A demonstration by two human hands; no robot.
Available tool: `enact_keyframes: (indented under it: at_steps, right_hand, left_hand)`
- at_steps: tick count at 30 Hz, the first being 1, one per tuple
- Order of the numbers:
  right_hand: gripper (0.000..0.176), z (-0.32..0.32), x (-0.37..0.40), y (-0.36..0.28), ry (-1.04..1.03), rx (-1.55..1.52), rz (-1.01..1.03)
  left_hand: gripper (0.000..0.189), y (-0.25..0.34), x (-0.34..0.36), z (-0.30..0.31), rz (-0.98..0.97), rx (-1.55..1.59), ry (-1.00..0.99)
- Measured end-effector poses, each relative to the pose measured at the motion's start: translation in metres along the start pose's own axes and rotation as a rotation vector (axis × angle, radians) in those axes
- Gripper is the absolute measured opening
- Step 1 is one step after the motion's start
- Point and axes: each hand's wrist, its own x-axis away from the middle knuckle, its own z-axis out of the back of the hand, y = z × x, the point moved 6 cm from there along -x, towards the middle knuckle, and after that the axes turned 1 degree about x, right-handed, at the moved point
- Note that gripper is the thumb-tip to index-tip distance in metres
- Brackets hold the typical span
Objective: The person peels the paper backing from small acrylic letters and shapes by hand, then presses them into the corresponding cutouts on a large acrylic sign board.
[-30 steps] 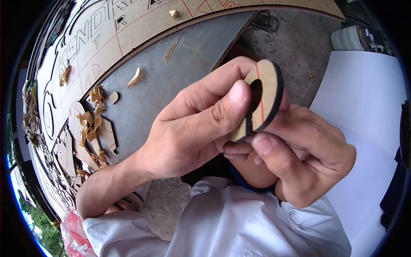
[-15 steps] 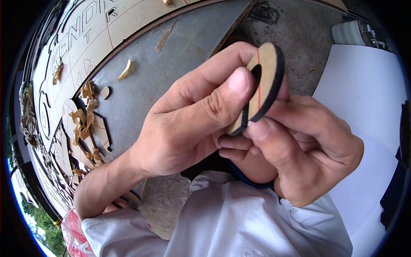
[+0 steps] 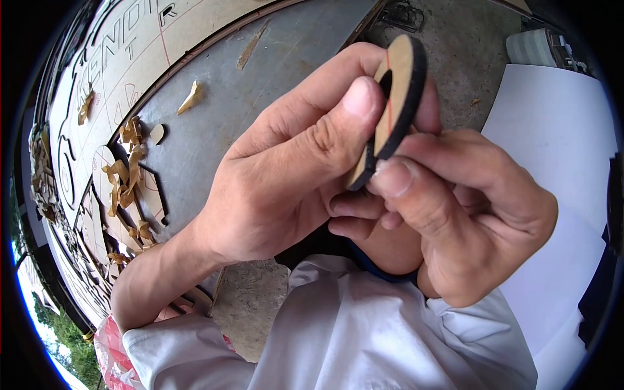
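Note:
A flat curved cut-out piece [image 3: 404,71], with a tan paper face, a red line across it and a thick black edge, is held up and tilted in front of me. My left hand [image 3: 279,162] grips it, thumb pressed on the paper face by the inner opening and fingers behind. At the lower end of the piece, by a gap in its outline, my right hand [image 3: 471,214] pinches thumb against forefinger right at the black edge. The back of the piece is hidden by my left hand.
A grey metal table [image 3: 214,123] lies to the left, with curled tan paper scraps [image 3: 120,179] and a small oval piece [image 3: 157,134] on it. A large lettered sheet [image 3: 140,58] lies beyond. On the right is a white sheet [image 3: 546,149] by the concrete floor [image 3: 448,71].
Both hands still hold the piece, which has moved slightly up and turned more edge-on. The right thumb and forefinger have shifted a little upward along with it.

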Motion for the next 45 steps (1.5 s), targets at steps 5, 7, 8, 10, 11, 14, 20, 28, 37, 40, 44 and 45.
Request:
enact_keyframes:
  at_steps: [5, 7, 8, 10, 11, 14, 20, 28, 37, 40, 44, 45]
  right_hand:
    - [0.012, 0.000, -0.002, 0.000, -0.032, 0.036, 0.013]
    - [0.012, 0.000, -0.003, 0.000, -0.036, 0.033, 0.019]
    - [0.011, 0.000, -0.003, 0.000, -0.040, 0.028, 0.024]
    - [0.011, -0.001, -0.003, 0.001, -0.035, 0.019, 0.042]
    - [0.011, -0.001, -0.003, 0.001, -0.030, 0.010, 0.060]
    - [0.011, -0.001, 0.000, 0.000, 0.020, 0.046, 0.002]
    - [0.012, 0.001, 0.002, 0.005, 0.021, 0.038, -0.017]
    - [0.010, -0.001, 0.003, 0.007, 0.078, -0.040, -0.073]
    - [0.012, 0.001, -0.003, 0.008, -0.021, -0.058, 0.012]
    - [0.013, -0.001, -0.002, 0.007, -0.098, -0.041, 0.133]
    - [0.013, -0.003, 0.005, 0.002, 0.024, 0.036, 0.107]
    - [0.013, -0.002, 0.004, 0.001, 0.023, 0.037, 0.107]
  left_hand:
    - [0.038, 0.002, 0.002, 0.000, 0.035, -0.035, 0.056]
    - [0.038, 0.002, 0.002, 0.001, 0.008, -0.081, 0.052]
    - [0.038, 0.002, 0.002, 0.001, 0.008, -0.081, 0.052]
    - [0.038, 0.003, 0.001, 0.000, -0.018, -0.090, 0.039]
    - [0.038, 0.003, 0.001, 0.000, -0.019, -0.090, 0.040]
    - [0.037, 0.003, 0.002, 0.001, -0.023, -0.117, 0.033]
    - [0.034, 0.001, 0.001, 0.001, 0.031, 0.005, 0.018]
    - [0.033, 0.003, 0.004, 0.003, 0.004, -0.048, 0.046]
    - [0.035, 0.001, 0.004, 0.002, 0.021, -0.030, 0.042]
    - [0.036, 0.001, 0.005, 0.002, 0.013, -0.080, 0.078]
    - [0.036, 0.001, 0.003, 0.003, 0.034, -0.071, 0.038]
    - [0.037, -0.001, 0.003, 0.003, 0.041, -0.062, 0.029]
